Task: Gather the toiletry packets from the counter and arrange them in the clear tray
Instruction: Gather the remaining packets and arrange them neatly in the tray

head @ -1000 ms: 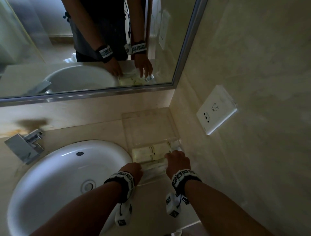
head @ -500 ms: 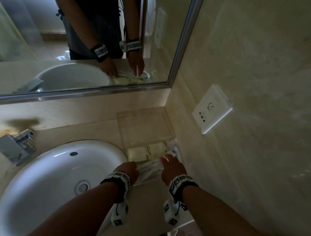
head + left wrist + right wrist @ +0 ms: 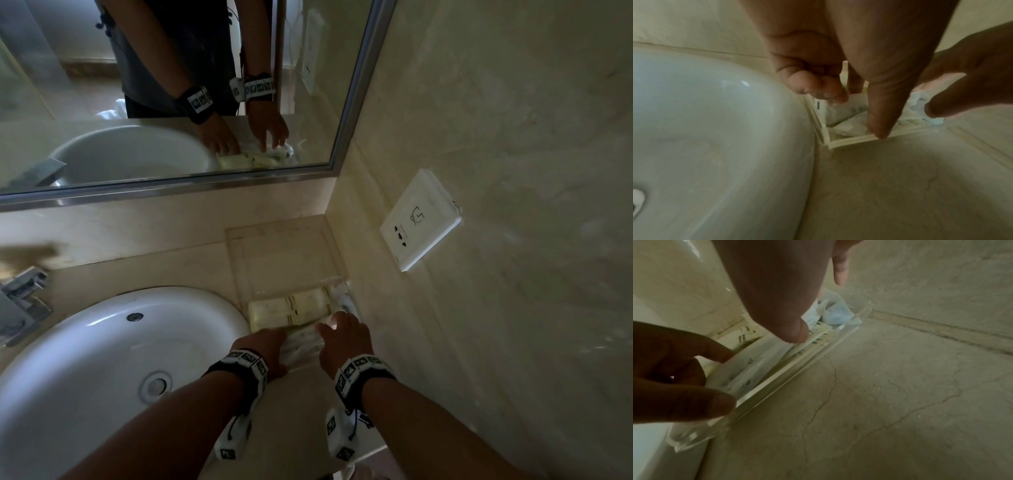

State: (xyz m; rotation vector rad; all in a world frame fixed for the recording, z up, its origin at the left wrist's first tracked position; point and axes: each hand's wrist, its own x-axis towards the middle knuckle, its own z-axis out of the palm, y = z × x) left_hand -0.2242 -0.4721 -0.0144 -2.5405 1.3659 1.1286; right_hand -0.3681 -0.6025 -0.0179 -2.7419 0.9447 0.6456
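Observation:
The clear tray (image 3: 284, 246) stands in the counter's corner against the right wall. Cream packets (image 3: 291, 308) lie across its near half. A bundle of white toiletry packets (image 3: 303, 346) lies at the tray's near end between my hands. My left hand (image 3: 274, 337) holds the bundle's left end, fingers (image 3: 818, 87) curled on it and the thumb down at the tray's near rim (image 3: 849, 141). My right hand (image 3: 334, 325) presses on the bundle's right end with its thumb (image 3: 789, 327), fingers fairly straight. A crumpled white packet (image 3: 838, 313) sits by the wall.
A white sink basin (image 3: 102, 359) lies directly left of the tray, with a chrome faucet (image 3: 20, 301) at far left. A mirror (image 3: 171, 102) hangs over the counter. A white wall socket (image 3: 419, 219) is on the right wall. Bare marble counter (image 3: 879, 402) lies in front of the tray.
Half a second ago both hands held the white bundle tilted up over the tray's near end. It now lies lower and flatter in the tray, with the hands down on it.

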